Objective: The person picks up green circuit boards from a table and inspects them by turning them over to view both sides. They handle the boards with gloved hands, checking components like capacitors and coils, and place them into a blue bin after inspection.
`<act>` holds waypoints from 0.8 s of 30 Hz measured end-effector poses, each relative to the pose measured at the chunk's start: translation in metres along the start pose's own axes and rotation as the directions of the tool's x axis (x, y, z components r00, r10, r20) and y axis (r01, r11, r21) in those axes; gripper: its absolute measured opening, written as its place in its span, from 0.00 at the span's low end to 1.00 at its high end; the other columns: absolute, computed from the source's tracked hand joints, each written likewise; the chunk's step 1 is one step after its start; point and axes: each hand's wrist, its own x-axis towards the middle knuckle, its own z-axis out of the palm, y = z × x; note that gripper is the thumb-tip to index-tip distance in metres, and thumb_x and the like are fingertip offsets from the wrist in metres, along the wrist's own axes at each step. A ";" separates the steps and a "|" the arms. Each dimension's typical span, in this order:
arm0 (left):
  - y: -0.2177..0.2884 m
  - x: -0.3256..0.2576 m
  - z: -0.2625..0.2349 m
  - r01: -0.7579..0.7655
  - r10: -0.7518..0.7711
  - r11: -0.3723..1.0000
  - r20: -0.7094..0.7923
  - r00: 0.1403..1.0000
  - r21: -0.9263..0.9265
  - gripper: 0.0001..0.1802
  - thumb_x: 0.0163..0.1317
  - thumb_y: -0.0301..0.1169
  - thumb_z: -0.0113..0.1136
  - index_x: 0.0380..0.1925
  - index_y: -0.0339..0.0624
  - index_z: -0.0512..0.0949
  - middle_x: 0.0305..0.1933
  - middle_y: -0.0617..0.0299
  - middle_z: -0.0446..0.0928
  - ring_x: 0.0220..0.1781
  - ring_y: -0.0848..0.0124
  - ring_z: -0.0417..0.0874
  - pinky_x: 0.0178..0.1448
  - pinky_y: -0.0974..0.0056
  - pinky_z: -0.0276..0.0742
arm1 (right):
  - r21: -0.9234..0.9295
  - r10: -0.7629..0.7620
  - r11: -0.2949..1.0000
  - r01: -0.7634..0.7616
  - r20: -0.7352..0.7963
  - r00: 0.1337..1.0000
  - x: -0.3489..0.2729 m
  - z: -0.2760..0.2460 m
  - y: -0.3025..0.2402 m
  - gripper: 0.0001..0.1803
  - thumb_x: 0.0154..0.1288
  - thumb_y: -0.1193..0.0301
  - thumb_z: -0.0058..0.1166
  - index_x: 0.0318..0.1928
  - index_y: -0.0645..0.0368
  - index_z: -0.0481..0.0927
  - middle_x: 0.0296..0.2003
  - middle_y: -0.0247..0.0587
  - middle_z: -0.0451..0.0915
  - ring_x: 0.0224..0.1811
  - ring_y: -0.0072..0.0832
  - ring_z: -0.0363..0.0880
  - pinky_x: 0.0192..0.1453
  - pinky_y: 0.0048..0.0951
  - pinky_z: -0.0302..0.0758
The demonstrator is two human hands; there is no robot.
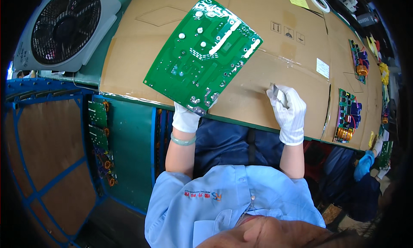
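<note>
My left hand (186,119), in a white glove, grips a large green circuit board (202,58) by its lower edge and holds it tilted up over the cardboard. The board's solder side faces up, with white blobs and strips of sealant on it; its underside and most of my left fingers are hidden. To the right of the board, my gloved right hand (289,112) is closed around a small metal tool that looks like tweezers (277,93). Its tip points toward the far left and is apart from the board.
Cardboard (241,93) covers the table. Populated circuit boards (347,114) lie at its right side. A grey fan (64,28) stands at the far left, above a blue-framed rack (38,192) and more boards (100,136). A tape roll (319,2) lies at the back. Another person's blue-gloved hand (365,165) shows at right.
</note>
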 end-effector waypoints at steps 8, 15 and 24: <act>0.004 -0.003 0.008 0.068 -0.072 0.997 -0.160 0.984 -0.033 0.25 0.58 0.21 0.68 0.57 0.38 0.77 0.51 0.55 0.85 0.47 0.66 0.86 0.44 0.62 0.84 | 0.067 0.051 0.997 -0.047 -0.053 0.997 -0.011 0.017 -0.003 0.18 0.56 0.74 0.74 0.47 0.59 0.86 0.28 0.43 0.81 0.25 0.35 0.80 0.32 0.33 0.78; 0.003 -0.003 -0.010 -0.091 0.081 0.657 0.049 0.995 0.749 0.28 0.67 0.43 0.58 0.64 0.47 0.72 0.63 0.55 0.77 0.60 0.58 0.80 0.54 0.50 0.84 | 0.140 -0.187 0.974 0.178 0.054 0.981 -0.001 0.016 -0.033 0.26 0.62 0.68 0.65 0.62 0.50 0.83 0.18 0.34 0.69 0.16 0.31 0.69 0.24 0.34 0.69; 0.003 0.000 -0.010 -0.107 0.183 0.745 -0.048 0.982 0.658 0.23 0.52 0.25 0.72 0.50 0.44 0.83 0.49 0.62 0.86 0.47 0.66 0.85 0.50 0.60 0.83 | 0.103 -0.340 0.940 0.325 0.210 0.917 0.023 0.013 -0.044 0.27 0.65 0.67 0.62 0.66 0.45 0.80 0.17 0.30 0.64 0.16 0.29 0.68 0.22 0.31 0.67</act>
